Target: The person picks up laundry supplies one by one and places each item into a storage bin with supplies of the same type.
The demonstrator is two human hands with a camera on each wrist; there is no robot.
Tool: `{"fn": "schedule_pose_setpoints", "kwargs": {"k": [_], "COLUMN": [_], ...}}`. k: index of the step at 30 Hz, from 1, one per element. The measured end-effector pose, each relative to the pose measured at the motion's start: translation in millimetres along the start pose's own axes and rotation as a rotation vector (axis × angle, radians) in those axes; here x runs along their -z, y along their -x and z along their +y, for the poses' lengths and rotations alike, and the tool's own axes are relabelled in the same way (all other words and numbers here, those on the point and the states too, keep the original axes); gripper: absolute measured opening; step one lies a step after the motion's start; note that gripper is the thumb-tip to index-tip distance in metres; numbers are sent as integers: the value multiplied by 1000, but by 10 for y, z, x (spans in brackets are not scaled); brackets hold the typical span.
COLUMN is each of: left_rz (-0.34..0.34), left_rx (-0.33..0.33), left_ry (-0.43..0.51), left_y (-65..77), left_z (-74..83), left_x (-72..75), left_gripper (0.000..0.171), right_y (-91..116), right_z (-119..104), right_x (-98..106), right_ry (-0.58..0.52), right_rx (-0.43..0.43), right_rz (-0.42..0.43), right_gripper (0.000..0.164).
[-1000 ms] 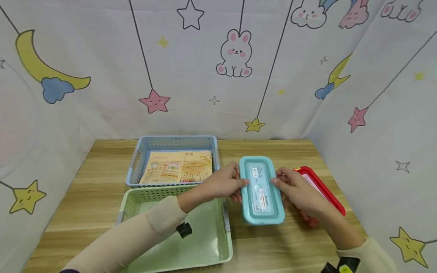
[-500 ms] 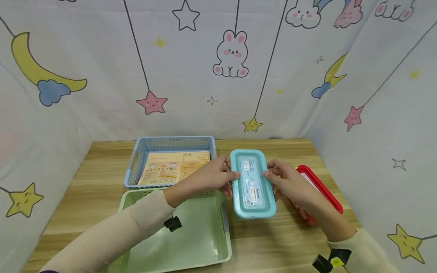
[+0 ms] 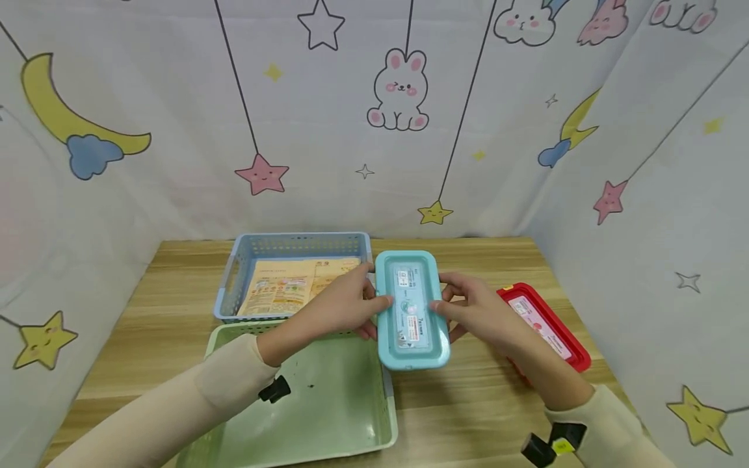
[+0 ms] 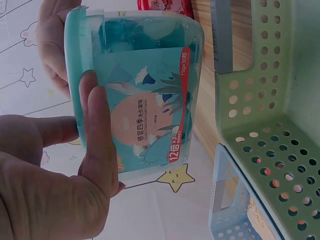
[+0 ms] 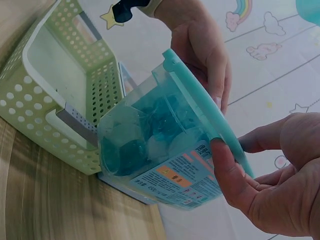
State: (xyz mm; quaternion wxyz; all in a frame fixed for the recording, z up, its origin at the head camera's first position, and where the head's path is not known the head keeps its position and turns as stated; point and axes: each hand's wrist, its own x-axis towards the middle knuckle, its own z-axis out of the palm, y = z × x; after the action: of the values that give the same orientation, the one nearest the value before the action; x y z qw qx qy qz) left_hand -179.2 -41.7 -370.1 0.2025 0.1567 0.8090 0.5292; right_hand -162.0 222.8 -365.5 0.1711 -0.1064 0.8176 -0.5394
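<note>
A clear tub of laundry pods (image 3: 412, 312) with a turquoise lid hangs above the table, just right of the green basket. My left hand (image 3: 342, 302) grips its left side, thumb over the lid's edge and fingers beneath. On the opposite side my right hand (image 3: 486, 309) pinches the lid's rim the same way. Blue and white pods (image 5: 132, 150) show through the tub's wall in the right wrist view. The left wrist view shows the printed front label (image 4: 145, 110). A red-lidded tub (image 3: 547, 325) stands at the right, partly hidden behind my right forearm.
An open green basket (image 3: 391, 416) stands at front left, its floor visible. Behind it a blue basket (image 3: 234, 260) holds flat beige printed packets (image 3: 277, 286). Patterned white cloth (image 3: 328, 123) closes off the back and sides of the wooden table (image 3: 468, 416).
Both hands have carried the turquoise-lidded tub left and slightly away, toward the green basket's right edge. More of the red-lidded tub now shows.
</note>
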Motion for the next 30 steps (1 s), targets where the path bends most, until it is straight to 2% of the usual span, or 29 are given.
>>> {"fn": "schedule_pose_setpoints", "kwargs": {"k": [6,18,25,30], "left_rz": [15,1,-19,-38], "left_rx": [-3,47,89,120], "left_ry": [-30,-9,1,4], "left_y": [88,277,385,464], "left_z": [-56,-94,-102,-165], "left_x": [70,260,382,462], "left_gripper": [69,52,48,45], "right_y": [-49,-144,-185,-241], "right_z": [17,-33,-62,-59], "right_x": [-71,-242,-360,-484], "right_ry": [-45,-107,-140,-158], "right_rx": [17,38,62,45], "right_rz": [-32,-117,-176,-211], "right_gripper": [61,58,53,52]}}
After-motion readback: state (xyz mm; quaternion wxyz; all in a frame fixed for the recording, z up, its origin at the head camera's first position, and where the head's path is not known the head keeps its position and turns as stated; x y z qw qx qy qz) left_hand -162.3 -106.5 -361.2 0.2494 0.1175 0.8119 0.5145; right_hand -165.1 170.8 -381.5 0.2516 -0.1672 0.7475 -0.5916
